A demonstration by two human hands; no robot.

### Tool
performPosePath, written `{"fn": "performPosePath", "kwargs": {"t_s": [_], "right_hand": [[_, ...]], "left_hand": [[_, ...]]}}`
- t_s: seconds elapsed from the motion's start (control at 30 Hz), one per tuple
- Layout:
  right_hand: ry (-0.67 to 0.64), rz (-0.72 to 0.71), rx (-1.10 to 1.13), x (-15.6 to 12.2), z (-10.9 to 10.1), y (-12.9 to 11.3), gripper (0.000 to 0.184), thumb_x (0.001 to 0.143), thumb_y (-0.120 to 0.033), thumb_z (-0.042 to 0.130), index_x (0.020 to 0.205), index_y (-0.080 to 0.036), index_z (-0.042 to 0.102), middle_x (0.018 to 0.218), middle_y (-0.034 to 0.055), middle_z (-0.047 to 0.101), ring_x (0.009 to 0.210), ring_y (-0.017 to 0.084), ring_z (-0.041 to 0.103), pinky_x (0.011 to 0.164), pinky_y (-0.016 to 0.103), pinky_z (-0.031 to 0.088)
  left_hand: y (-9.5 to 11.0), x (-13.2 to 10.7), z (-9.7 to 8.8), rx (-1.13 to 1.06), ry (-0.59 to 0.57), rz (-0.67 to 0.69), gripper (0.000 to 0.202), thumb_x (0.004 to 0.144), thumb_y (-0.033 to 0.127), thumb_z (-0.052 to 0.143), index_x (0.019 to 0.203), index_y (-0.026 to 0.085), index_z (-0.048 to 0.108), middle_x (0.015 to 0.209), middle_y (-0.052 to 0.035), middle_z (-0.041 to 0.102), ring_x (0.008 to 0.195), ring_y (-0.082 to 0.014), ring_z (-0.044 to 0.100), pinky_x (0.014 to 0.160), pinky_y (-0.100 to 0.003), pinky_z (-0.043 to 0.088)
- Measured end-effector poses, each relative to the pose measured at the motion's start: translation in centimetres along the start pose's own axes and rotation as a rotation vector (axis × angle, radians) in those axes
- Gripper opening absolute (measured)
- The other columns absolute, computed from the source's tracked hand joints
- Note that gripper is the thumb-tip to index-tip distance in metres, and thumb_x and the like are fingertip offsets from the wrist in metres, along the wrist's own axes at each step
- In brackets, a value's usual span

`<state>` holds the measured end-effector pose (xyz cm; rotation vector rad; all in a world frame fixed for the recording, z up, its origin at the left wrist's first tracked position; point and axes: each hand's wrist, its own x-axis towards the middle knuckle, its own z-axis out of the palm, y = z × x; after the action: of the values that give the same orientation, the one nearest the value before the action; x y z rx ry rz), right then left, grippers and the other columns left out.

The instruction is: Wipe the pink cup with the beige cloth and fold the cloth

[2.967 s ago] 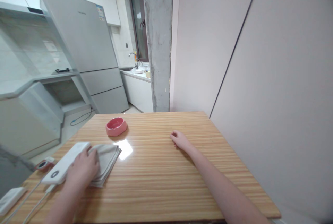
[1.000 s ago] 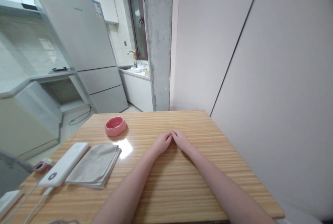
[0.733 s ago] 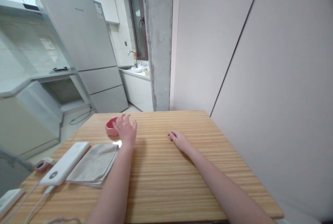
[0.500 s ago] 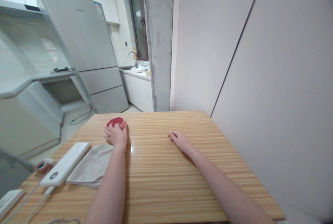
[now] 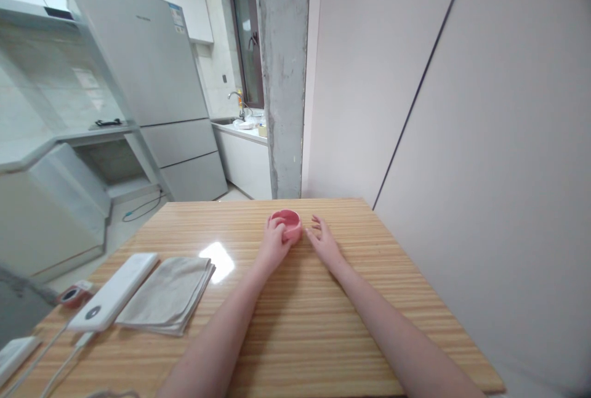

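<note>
A small pink bowl (image 5: 292, 230) is at the far middle of the wooden table (image 5: 295, 336). My left hand (image 5: 275, 244) grips its near left rim, with fingers reaching over the edge into it. I cannot tell whether the bowl touches the tabletop. Just right of the bowl, my right hand (image 5: 327, 244) is open, its fingers apart and pointing toward the bowl without touching it.
On the table's left lie a folded grey cloth (image 5: 167, 293), a white power bank (image 5: 115, 290) with a cable, a small reddish roll (image 5: 74, 296) and a white block (image 5: 16, 355). A wall (image 5: 484, 201) runs along the right side.
My left hand has carried the pink bowl from the table's far left to the middle. My right hand has opened its fingers and shifted slightly forward. The cloth is now uncovered.
</note>
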<state>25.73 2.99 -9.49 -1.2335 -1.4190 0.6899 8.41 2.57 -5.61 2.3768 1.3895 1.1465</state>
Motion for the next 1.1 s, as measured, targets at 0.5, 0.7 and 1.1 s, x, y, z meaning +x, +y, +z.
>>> {"fn": "performPosePath", "kwargs": {"t_s": [0.5,0.7,1.1], "right_hand": [[-0.216,-0.127,-0.134,-0.8,-0.3,-1.8,0.034,0.073,-0.025,0.063,0.105,-0.02,0.055,0.132,0.011,0.045,0.13,0.021,0.037,0.112,0.04,0.027],[-0.218,-0.13,-0.128,-1.0,-0.4,-2.1,0.034,0.072,-0.023,0.063,0.105,-0.021,0.055,0.13,0.0093,0.046,0.129,0.022,0.038,0.11,0.04,0.029],[-0.213,-0.159,-0.156,-1.0,-0.3,-1.6,0.04,0.074,-0.025,0.062,0.113,-0.022,0.055,0.132,0.0094,0.046,0.13,0.023,0.039,0.111,0.042,0.029]], "left_hand": [[0.3,0.1,-4.4,0.084,-0.16,-0.096,0.064,0.079,0.042,0.058,0.136,0.022,0.038,0.15,-0.0164,0.026,0.139,-0.0337,0.023,0.109,-0.062,0.016],[-5.7,-4.1,-14.1,0.486,-0.029,-0.721,0.053,0.083,0.014,0.033,0.136,0.011,0.039,0.121,-0.0189,0.059,0.111,-0.031,0.057,0.093,-0.044,0.042],[-6.7,-8.1,-17.7,0.709,-0.299,-0.974,0.059,0.074,0.052,0.053,0.119,0.013,0.053,0.106,-0.0209,0.065,0.101,-0.0406,0.059,0.082,-0.05,0.042]]}}
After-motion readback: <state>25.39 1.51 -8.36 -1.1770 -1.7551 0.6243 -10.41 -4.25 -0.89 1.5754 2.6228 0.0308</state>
